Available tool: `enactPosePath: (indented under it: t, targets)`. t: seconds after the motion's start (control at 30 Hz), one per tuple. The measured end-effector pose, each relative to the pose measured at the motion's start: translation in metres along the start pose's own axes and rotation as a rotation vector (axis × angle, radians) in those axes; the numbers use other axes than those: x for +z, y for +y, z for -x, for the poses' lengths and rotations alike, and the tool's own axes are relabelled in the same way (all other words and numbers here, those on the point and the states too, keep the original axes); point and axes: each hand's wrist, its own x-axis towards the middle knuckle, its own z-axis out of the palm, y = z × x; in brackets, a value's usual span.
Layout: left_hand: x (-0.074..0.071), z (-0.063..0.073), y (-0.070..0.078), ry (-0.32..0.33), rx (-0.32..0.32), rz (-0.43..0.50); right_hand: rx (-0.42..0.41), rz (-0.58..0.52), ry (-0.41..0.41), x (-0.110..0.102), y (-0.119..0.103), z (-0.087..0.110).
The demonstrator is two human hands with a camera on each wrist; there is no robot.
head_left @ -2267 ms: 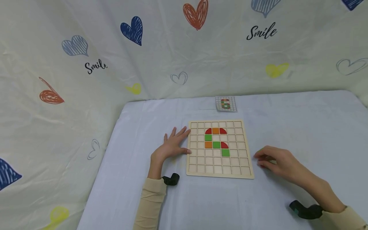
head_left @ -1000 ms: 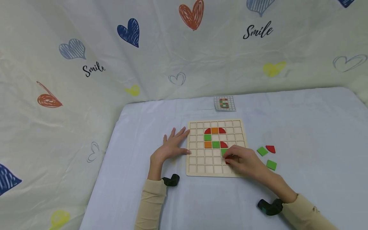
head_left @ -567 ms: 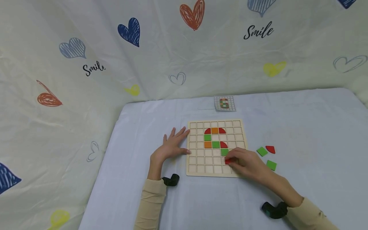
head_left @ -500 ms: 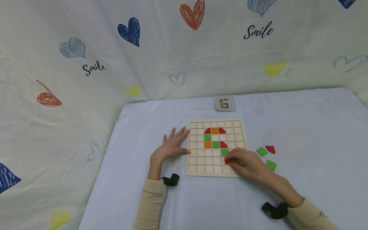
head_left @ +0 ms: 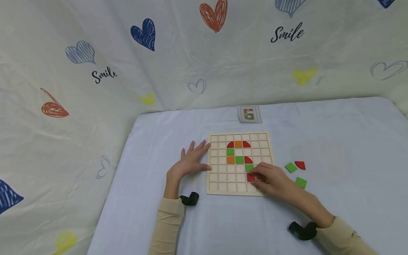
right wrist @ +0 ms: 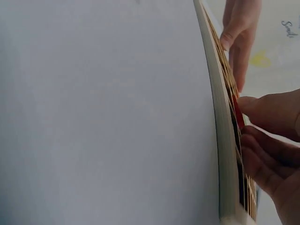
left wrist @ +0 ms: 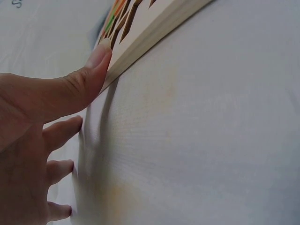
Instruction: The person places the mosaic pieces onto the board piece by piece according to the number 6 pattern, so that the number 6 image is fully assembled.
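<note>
A square wooden grid board (head_left: pixel 220 180) lies on the table, with several red, orange and green tiles set in its cells. My left hand (head_left: pixel 188 163) spreads its fingers at the board's left side, the thumb (left wrist: pixel 96 61) resting against its edge. Over the board's lower right part, my right hand (head_left: pixel 275 179) pinches a red tile (head_left: pixel 250 177) between thumb and fingers, just below a green square tile (head_left: pixel 249 168). That red tile lies low at a cell, partly hidden by the fingertips. The right wrist view shows it as a thin red sliver (right wrist: pixel 238 112).
Right of the board lie two loose green square tiles (head_left: pixel 301 182) and a red quarter-round tile (head_left: pixel 300 165). A small card (head_left: pixel 249 114) printed with a coloured grid pattern lies behind the board. A white cloth with printed hearts hangs at the back.
My right hand has come left from beside the board, bringing the red tile over the grid, then shifted it slightly into place below the green one. The left hand has stayed put.
</note>
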Motion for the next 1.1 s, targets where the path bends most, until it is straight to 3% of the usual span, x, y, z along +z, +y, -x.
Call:
enactPosePath:
  t: [0.17,0.3,0.67,1.1]
  targets:
    - [0.0,-0.001,0.0,0.001,0.005,0.001,0.136,0.074,-0.085,0.001,-0.012,-0.007]
    - [0.001,-0.002,-0.001,0.001,0.004,-0.006,0.226,0.138,-0.086,0.004,-0.02,-0.01]
    - [0.001,-0.001,0.001,0.008,0.001,-0.004,0.494,0.072,-0.073,0.01,-0.036,-0.017]
    - [0.002,-0.001,-0.001,0.011,-0.006,-0.001,0.619,0.11,-0.053,0.017,-0.045,-0.021]
